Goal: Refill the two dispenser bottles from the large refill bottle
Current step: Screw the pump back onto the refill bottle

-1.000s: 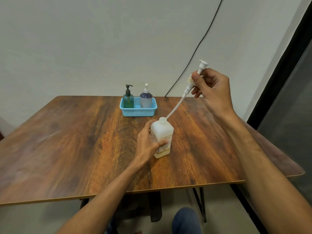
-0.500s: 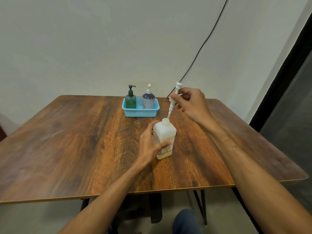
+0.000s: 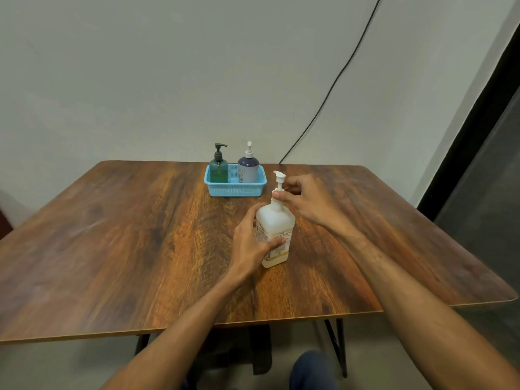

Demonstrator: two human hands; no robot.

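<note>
While the large refill bottle (image 3: 277, 225) stands upright near the middle of the wooden table (image 3: 135, 237), its square body is gripped by the left hand (image 3: 250, 243), with the thumb laid across the labelled front and the fingers wrapped round the far side. The collar of the white pump (image 3: 279, 178) is pinched at the neck by the right hand (image 3: 306, 201). Whether that collar is screwed home or merely seated cannot be told from this angle. The bottle is judged to be stiff-walled but slightly squeezable translucent plastic, smooth and likely to turn slippery if soap is spilled on it. Its weight depends on a fill level that is not clearly readable. A hold on the flat sides at mid-height is considered safest, and the pump is better taken by its collar than by its thin stem. The long axis of the bottle runs vertically, and the pump spout appears to be turned leftward, towards the blue basket (image 3: 235, 190). In that basket, just beyond the refill bottle, the green dispenser bottle (image 3: 218, 170) and the purple dispenser bottle (image 3: 248, 168) are set upright side by side, both with pumps fitted, so neither is yet opened for filling.
</note>
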